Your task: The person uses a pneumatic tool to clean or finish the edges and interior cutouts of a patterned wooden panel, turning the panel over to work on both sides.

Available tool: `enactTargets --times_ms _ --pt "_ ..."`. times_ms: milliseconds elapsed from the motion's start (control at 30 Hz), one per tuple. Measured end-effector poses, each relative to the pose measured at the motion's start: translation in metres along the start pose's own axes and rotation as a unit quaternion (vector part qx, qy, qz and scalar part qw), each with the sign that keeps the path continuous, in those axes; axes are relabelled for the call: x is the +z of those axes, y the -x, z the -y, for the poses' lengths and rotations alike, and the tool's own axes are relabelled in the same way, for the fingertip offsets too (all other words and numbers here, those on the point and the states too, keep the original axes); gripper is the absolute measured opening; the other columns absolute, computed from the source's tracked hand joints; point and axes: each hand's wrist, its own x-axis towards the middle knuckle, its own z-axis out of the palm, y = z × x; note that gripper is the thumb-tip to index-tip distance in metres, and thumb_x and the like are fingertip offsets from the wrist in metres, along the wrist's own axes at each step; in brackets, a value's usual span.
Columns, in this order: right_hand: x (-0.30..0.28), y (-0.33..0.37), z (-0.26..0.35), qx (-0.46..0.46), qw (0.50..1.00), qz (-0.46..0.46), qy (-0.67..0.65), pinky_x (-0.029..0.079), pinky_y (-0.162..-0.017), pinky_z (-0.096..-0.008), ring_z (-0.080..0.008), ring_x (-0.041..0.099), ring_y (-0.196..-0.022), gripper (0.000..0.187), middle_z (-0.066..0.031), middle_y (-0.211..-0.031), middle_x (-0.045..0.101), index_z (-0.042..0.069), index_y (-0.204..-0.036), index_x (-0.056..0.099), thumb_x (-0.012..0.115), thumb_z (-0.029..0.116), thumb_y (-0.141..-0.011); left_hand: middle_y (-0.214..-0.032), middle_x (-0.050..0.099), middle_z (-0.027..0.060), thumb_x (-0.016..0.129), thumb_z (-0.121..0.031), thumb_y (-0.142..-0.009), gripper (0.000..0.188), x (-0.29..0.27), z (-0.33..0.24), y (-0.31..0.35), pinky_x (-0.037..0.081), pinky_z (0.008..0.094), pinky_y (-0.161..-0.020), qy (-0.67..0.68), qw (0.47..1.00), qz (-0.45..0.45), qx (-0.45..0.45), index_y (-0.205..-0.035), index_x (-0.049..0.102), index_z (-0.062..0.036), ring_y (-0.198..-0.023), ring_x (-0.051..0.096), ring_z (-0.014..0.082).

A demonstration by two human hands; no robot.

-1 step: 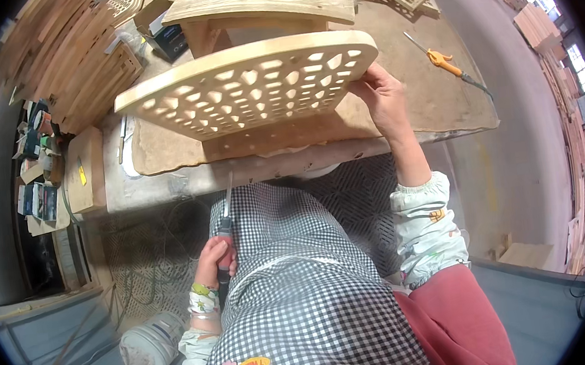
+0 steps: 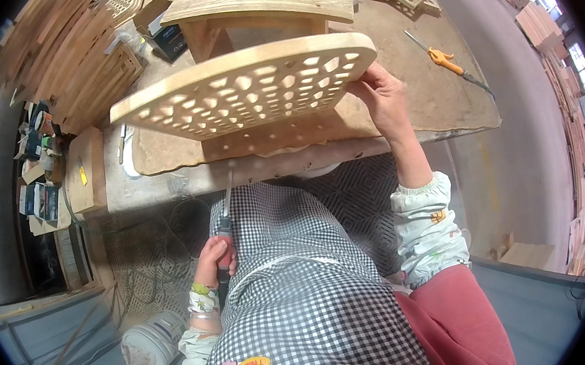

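Holding the panel [image 2: 248,92] steady calls for a firm pinch: my right hand [image 2: 383,98] grips its right end, while my left hand [image 2: 214,257] is closed around the tool [image 2: 225,229], best kept pointed clear of my right hand. The panel is tilted over the front of the worktop [image 2: 149,191]. Condition: pale wood, rounded corners, plain rim, rows of varied holes; fine flaws are too small to tell.

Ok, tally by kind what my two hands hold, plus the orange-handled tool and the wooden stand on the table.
Tools: 2 (red-and-black tool with a slim metal tip, in your left hand; orange-handled tool with a slim metal nozzle)
Panels: 1 (pale wooden panel pierced with holes, in your right hand)
Stands: 1 (wooden stand with a flat top)
Total: 4
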Motion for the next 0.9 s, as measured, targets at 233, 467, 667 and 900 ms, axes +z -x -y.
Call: enactTargets --times_ms 233,467,667,900 --pt "0.001 0.003 0.018 -0.03 0.999 0.012 0.002 0.057 -0.089 -0.0253 -0.0087 0.069 -0.1 0.029 -0.0023 -0.106 0.077 -0.001 -0.124 0.072 0.068 -0.007 -0.095 -0.084 0.062 0.0117 0.063 -0.029 -0.102 0.029 0.015 -0.007 0.001 0.046 0.0301 -0.05 0.033 0.999 0.003 -0.008 -0.116 0.056 -0.004 -0.058 0.059 0.0201" --pt "-0.003 0.01 0.016 -0.011 1.0 0.015 -0.009 0.056 -0.09 -0.0263 -0.0099 0.069 -0.102 0.025 -0.0037 -0.108 0.074 -0.004 -0.123 0.07 0.066 -0.006 -0.098 -0.081 0.059 0.0109 0.06 -0.032 -0.104 0.031 0.017 -0.006 -0.001 0.043 0.0306 -0.047 0.037 0.999 0.0 -0.015 -0.117 0.059 -0.0037 -0.055 0.056 0.02" --pt "-0.009 0.014 -0.004 0.014 0.999 0.003 -0.042 0.056 -0.09 -0.0263 -0.0108 0.067 -0.102 0.024 -0.0036 -0.111 0.072 -0.004 -0.124 0.07 0.066 -0.003 -0.1 -0.083 0.062 0.0092 0.061 -0.036 -0.105 0.033 0.026 -0.018 0.0 0.044 0.0298 -0.05 0.008 1.0 0.01 -0.023 -0.116 0.057 -0.0053 -0.056 0.055 0.0169" --pt "-0.009 0.016 -0.005 0.009 1.0 -0.008 -0.002 0.054 -0.093 -0.0271 -0.0101 0.067 -0.101 0.028 -0.0024 -0.11 0.075 -0.002 -0.125 0.071 0.071 -0.003 -0.097 -0.081 0.06 0.0095 0.063 -0.032 -0.103 0.029 0.019 -0.013 0.001 0.043 0.0297 -0.048 0.012 1.0 0.0 -0.022 -0.114 0.057 -0.0063 -0.056 0.056 0.0176"
